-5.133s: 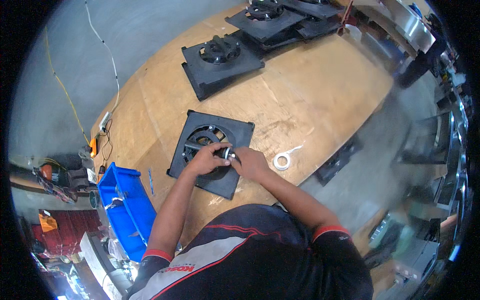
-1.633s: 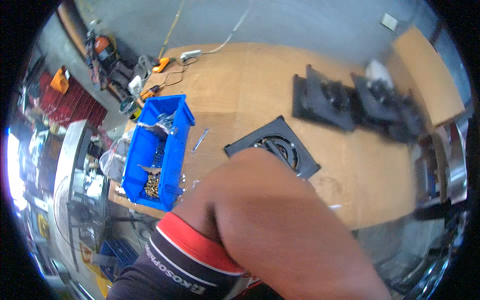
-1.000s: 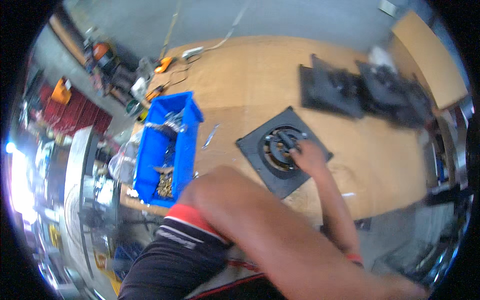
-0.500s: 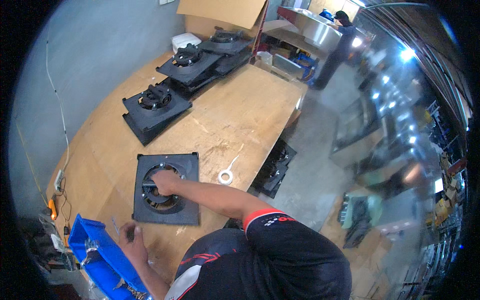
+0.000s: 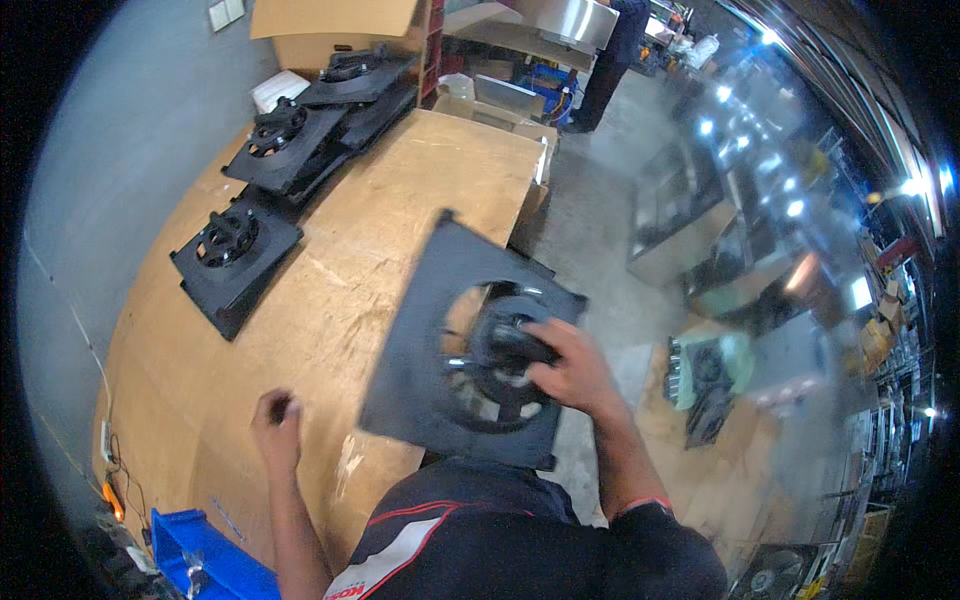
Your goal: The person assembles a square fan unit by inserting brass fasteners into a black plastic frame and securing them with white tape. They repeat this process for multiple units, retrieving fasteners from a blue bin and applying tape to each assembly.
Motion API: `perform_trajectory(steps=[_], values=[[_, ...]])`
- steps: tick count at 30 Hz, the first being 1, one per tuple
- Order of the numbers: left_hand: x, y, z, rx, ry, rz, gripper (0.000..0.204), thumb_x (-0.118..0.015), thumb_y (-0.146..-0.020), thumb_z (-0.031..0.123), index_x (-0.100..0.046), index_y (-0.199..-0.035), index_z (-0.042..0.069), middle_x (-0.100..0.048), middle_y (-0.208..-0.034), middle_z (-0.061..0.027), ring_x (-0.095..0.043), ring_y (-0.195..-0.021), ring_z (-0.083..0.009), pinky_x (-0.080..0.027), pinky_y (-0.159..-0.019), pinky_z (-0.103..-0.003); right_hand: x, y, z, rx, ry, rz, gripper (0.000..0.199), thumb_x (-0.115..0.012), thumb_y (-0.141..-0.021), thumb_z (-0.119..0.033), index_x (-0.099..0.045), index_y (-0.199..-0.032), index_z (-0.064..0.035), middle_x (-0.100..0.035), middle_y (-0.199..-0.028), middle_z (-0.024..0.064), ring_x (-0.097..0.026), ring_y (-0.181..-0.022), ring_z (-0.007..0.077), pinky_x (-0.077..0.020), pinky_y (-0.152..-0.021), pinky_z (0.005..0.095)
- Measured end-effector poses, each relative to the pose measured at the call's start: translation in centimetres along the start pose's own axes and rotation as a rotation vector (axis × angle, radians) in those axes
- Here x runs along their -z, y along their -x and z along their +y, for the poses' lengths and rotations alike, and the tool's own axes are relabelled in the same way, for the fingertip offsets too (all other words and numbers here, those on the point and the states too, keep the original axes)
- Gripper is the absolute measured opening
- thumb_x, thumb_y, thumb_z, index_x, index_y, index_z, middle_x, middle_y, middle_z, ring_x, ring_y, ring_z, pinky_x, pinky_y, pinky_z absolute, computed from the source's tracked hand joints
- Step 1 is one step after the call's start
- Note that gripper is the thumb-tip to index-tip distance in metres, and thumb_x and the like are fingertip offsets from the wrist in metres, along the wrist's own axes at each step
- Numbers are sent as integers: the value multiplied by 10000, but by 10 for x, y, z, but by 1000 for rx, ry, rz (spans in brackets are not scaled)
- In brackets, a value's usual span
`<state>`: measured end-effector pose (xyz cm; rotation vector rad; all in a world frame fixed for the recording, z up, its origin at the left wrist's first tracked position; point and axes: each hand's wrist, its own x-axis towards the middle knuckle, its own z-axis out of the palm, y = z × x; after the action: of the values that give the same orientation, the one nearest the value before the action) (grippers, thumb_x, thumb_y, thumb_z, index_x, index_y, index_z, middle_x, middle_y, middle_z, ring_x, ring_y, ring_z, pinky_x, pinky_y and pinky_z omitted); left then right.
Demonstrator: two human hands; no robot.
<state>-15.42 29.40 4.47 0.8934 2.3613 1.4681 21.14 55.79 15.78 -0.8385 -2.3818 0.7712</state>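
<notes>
My right hand (image 5: pixel 578 372) grips the dark hub in the middle of a black square plate with a round opening (image 5: pixel 408 372). Tilted and raised, the plate hangs over the table's right edge in front of me, slightly blurred. Through its opening I see parts of a dark ring and the floor beyond. My left hand (image 5: pixel 277 430) hovers over the wooden table, left of the plate, its fingers curled. Whether anything sits in those fingers is hidden.
Several similar black plates with round hubs (image 5: pixel 233 245) are stacked along the wall on the wooden table (image 5: pixel 335 330). A blue bin (image 5: pixel 205 545) stands at the lower left. Beyond the far end are cardboard boxes (image 5: pixel 340 20) and another person (image 5: pixel 605 75).
My right hand has lifted the black plate off the table and swung it right, over the edge. My left hand has moved away from the blue bin. The view has turned right.
</notes>
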Motion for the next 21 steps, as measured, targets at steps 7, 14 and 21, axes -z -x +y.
perform_trajectory(steps=[7,14,21], values=[[-306,-162,165,-425,-86,-594,363,-737,-836,222,-664,-1133,28,-699,-1081,-146,-684,-976,-255,-552,-856,-373,76,68,156,-559,362,102,430,-661,-734,-153,-666,-1154,-65,-651,-1031,181,-652,-953,403,-539,-822,469],[-590,-316,191,-730,-492,-629,661,-708,-850,393,-521,-1392,62,-480,-1456,-237,-434,-1376,-382,-335,-1163,-456,34,57,390,-775,305,-217,446,-687,-772,-175,-653,-1207,-83,-657,-1124,173,-667,-992,384,-537,-897,479],[-679,-344,169,-764,-722,-525,757,-666,-838,467,-466,-1437,49,-374,-1536,-245,-326,-1432,-433,-247,-1193,-523,-58,-36,616,-717,203,-513,418,-697,-763,-155,-665,-1171,-69,-678,-1081,210,-670,-994,392,-545,-861,498]])
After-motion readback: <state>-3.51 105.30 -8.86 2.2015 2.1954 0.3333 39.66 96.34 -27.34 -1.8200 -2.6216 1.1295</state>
